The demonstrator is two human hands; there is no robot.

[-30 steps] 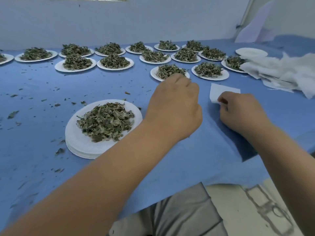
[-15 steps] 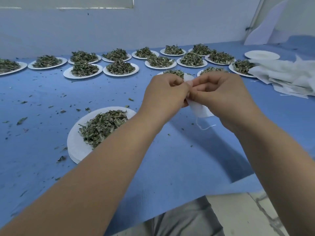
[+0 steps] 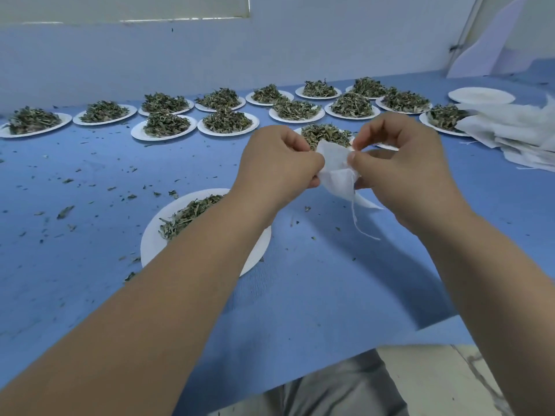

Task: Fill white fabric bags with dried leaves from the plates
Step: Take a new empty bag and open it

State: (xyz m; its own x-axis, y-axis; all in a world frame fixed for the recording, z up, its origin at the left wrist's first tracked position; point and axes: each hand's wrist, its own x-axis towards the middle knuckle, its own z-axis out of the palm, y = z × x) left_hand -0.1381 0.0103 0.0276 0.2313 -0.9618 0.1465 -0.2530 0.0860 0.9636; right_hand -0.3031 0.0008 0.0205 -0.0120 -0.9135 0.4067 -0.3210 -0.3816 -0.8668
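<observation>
Fabric of the bag [image 3: 338, 174] is thin, white and creased, and a fine string [image 3: 356, 217] hangs loose from it. The left hand [image 3: 279, 166] and right hand [image 3: 402, 175] each pinch its upper edge between thumb and curled fingers, holding it in the air between them, above the worktop [image 3: 300, 295] and to the right of the near plate [image 3: 151, 241]. That plate is round, flat and white, partly hidden under the left forearm, and carries dried leaves [image 3: 186, 214], dull green and curled. A matte blue cloth, faintly textured, covers the worktop, and leaf crumbs [image 3: 65, 211] speckle its left side. Toward the wall stand fourteen more round white plates [image 3: 138, 134] heaped with leaves, in loose rows; a sliver of one further plate shows behind the right hand. One bare plate [image 3: 480, 96] sits far right, near a rumpled pile [image 3: 516, 130] of white bags. One bag is in the hands.
</observation>
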